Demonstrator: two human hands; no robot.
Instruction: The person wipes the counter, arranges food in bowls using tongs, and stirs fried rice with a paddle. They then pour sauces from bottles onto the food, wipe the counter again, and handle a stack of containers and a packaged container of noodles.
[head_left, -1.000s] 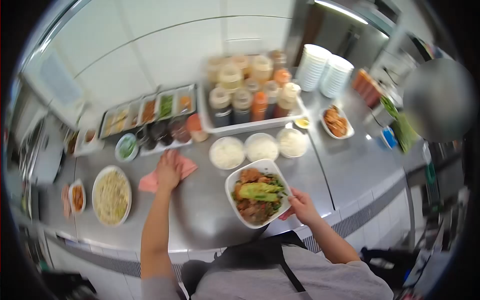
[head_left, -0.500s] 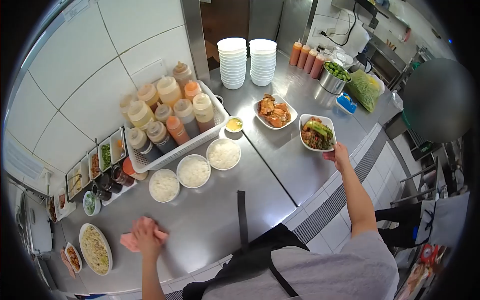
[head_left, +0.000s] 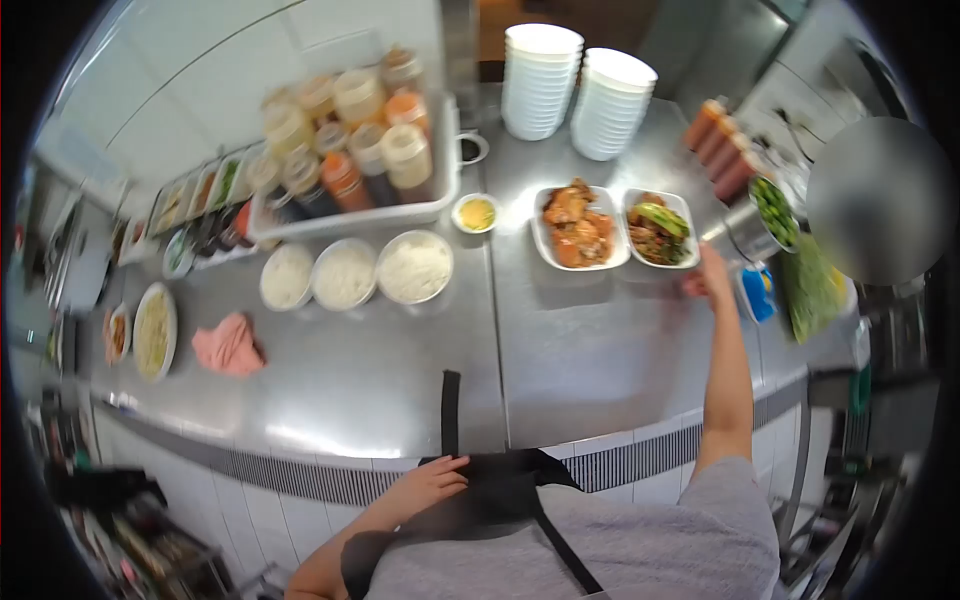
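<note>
No readable text, label, brand, number or sign anywhere: none on the squeeze bottles (head_left: 350,150) at upper left, none on the stacked bowls (head_left: 575,85) at top centre.

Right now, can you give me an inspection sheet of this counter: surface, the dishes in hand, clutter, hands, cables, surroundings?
Surface: steel counter, bare in front of the person, seam down the middle.
Job's things: white dish of meat and greens set down beside the dish of fried pieces.
Clutter: three rice bowls, small sauce cup, pink cloth, noodle plate, crate of squeeze bottles, two stacks of white bowls.
Hands: right hand at the near edge of the meat dish, grip unclear; left hand resting on the black apron.
Cables: nothing seen.
Surroundings: white tiled wall; blurred area at right.
</note>
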